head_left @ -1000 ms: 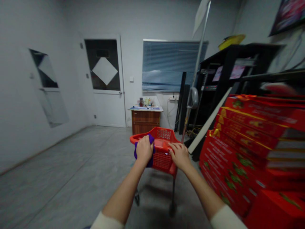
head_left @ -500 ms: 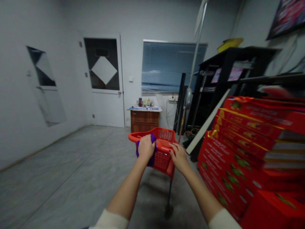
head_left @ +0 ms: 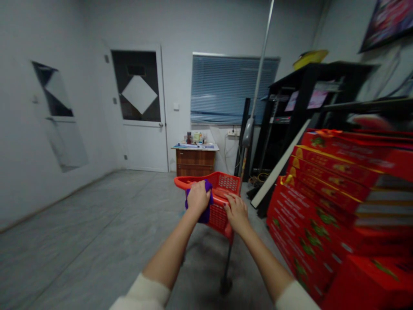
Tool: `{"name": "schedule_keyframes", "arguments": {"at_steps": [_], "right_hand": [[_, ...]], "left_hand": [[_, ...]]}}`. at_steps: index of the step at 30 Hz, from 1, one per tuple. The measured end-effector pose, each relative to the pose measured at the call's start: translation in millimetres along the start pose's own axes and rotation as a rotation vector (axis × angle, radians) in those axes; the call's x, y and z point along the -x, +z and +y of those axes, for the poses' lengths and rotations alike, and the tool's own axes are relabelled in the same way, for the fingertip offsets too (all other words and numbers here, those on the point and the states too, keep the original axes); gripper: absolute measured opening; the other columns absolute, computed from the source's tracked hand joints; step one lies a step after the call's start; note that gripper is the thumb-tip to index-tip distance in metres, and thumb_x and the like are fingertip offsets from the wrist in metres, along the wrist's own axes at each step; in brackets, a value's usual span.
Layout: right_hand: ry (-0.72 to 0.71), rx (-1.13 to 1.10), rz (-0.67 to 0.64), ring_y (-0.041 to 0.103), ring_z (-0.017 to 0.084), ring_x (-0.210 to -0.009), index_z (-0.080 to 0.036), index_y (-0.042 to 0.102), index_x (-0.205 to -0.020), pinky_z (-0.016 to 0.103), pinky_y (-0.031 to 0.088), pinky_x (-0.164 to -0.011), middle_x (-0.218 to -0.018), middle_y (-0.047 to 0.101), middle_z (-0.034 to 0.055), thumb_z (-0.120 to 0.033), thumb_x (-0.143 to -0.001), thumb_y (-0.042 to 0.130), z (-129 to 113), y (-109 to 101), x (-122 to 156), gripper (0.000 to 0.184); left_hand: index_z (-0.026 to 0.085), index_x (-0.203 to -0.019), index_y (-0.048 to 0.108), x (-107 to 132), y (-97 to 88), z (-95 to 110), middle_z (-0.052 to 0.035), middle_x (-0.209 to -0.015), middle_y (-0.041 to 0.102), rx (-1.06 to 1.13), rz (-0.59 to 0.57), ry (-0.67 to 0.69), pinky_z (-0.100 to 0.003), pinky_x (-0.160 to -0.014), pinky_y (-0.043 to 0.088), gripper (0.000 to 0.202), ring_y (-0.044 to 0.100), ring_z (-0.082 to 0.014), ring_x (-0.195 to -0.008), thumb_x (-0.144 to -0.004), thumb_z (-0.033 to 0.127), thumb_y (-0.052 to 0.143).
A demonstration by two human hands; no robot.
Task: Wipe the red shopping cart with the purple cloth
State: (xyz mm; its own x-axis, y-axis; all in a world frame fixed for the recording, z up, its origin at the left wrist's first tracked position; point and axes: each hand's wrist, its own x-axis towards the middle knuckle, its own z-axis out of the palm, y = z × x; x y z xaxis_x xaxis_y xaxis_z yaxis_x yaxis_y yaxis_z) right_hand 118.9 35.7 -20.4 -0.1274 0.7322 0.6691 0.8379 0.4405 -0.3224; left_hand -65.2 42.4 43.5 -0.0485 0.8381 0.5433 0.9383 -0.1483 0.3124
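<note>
Well, the left hand (head_left: 198, 200) closes around a purple cloth (head_left: 207, 215), pressing it against the near side of a red plastic shopping cart (head_left: 182, 182), while the right hand (head_left: 237, 213) curls over the cart's rim. Just right of the cart, red printed cartons (head_left: 316, 228) lie stacked before a black shelf unit (head_left: 303, 103). Farther off, a wooden cabinet (head_left: 195, 165) stands beneath a window blind (head_left: 234, 90), beside a white door (head_left: 142, 146).

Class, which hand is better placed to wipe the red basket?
Left, probably: the left hand presses a purple cloth on the red basket; the right hand rests bare on its rim.
</note>
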Motion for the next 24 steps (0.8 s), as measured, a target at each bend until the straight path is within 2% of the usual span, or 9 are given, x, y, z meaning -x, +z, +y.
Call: {"name": "schedule_keyframes", "arguments": {"at_steps": [3,5,8,11,13,16,19,22,24], "right_hand": [[0.003,-0.010,0.031,0.050,0.024,-0.121,-0.027,0.058,-0.131,0.045,0.039,-0.104,-0.129,0.058,0.0084,-0.032,-0.096,0.040,-1.5,2.8,3.6,0.040],[-0.004,-0.021,0.026,0.050,0.023,-0.121,-0.029,0.058,-0.131,0.045,0.038,-0.104,-0.128,0.059,0.0076,-0.032,-0.096,0.039,-0.4,0.8,5.9,0.039],[-0.013,-0.021,0.001,0.051,0.023,-0.120,-0.028,0.060,-0.128,0.044,0.038,-0.104,-0.128,0.059,0.0072,-0.031,-0.096,0.040,-1.5,-2.6,8.1,0.038],[0.007,-0.009,0.002,0.050,0.023,-0.121,-0.028,0.058,-0.131,0.043,0.037,-0.104,-0.130,0.058,0.0073,-0.029,-0.096,0.039,-8.1,-1.3,8.6,0.040],[0.020,-0.019,0.010,0.049,0.023,-0.123,-0.029,0.055,-0.134,0.044,0.036,-0.105,-0.133,0.057,0.0072,-0.030,-0.096,0.037,-12.3,0.9,8.4,0.042],[-0.002,-0.069,0.002,0.048,0.022,-0.125,-0.030,0.053,-0.137,0.043,0.036,-0.106,-0.135,0.057,0.0062,-0.033,-0.099,0.034,-11.0,1.3,9.6,0.043],[-0.065,-0.146,0.015,0.048,0.020,-0.127,-0.028,0.050,-0.139,0.042,0.036,-0.109,-0.136,0.056,0.0070,-0.035,-0.100,0.029,3.3,-0.8,14.0,0.044],[-0.016,-0.152,0.153,0.044,0.024,-0.132,-0.023,0.042,-0.144,0.046,0.035,-0.111,-0.142,0.050,0.0121,-0.044,-0.100,0.031,27.5,4.9,18.5,0.050],[0.067,-0.145,0.188,0.042,0.029,-0.135,-0.019,0.035,-0.148,0.052,0.034,-0.110,-0.144,0.047,0.0169,-0.056,-0.096,0.035,45.3,15.2,17.4,0.064]], "left_hand": [[0.016,-0.129,0.053,7.5,5.0,7.9,-0.0131,-0.130,0.063,0.063,-0.035,0.178,-0.035,-0.103,0.043,0.040,0.059,-0.0229,-0.119,-0.091,0.028,0.055],[0.017,-0.129,0.053,4.3,1.0,0.5,-0.0118,-0.129,0.063,0.093,-0.058,0.203,-0.034,-0.104,0.043,0.040,0.059,-0.0227,-0.119,-0.092,0.029,0.055],[0.016,-0.127,0.054,-5.1,-6.7,-16.9,-0.0127,-0.122,0.067,0.089,-0.029,0.049,-0.035,-0.101,0.045,0.037,0.062,-0.0236,-0.114,-0.093,0.031,0.053],[0.013,-0.127,0.054,-3.2,-3.3,-16.9,-0.0155,-0.122,0.066,0.045,0.049,-0.051,-0.036,-0.101,0.045,0.038,0.062,-0.0247,-0.115,-0.093,0.030,0.052],[0.011,-0.128,0.053,6.4,4.5,-5.3,-0.0171,-0.127,0.063,0.020,0.068,0.003,-0.037,-0.104,0.043,0.040,0.059,-0.0257,-0.120,-0.092,0.028,0.053],[0.013,-0.131,0.051,19.9,12.2,9.9,-0.0149,-0.134,0.060,0.051,0.029,0.186,-0.038,-0.109,0.041,0.042,0.056,-0.0246,-0.125,-0.090,0.026,0.056],[0.016,-0.130,0.051,19.2,7.6,5.4,-0.0132,-0.133,0.060,0.082,0.000,0.264,-0.038,-0.110,0.041,0.041,0.055,-0.0234,-0.126,-0.090,0.025,0.056],[0.013,-0.128,0.053,12.2,-0.5,-4.2,-0.0159,-0.130,0.062,0.057,0.023,0.150,-0.040,-0.107,0.043,0.039,0.058,-0.0255,-0.123,-0.092,0.027,0.055],[0.012,-0.128,0.053,13.0,-1.5,-0.9,-0.0174,-0.130,0.062,0.031,0.040,0.081,-0.041,-0.107,0.043,0.039,0.058,-0.0264,-0.122,-0.092,0.026,0.054]]}}
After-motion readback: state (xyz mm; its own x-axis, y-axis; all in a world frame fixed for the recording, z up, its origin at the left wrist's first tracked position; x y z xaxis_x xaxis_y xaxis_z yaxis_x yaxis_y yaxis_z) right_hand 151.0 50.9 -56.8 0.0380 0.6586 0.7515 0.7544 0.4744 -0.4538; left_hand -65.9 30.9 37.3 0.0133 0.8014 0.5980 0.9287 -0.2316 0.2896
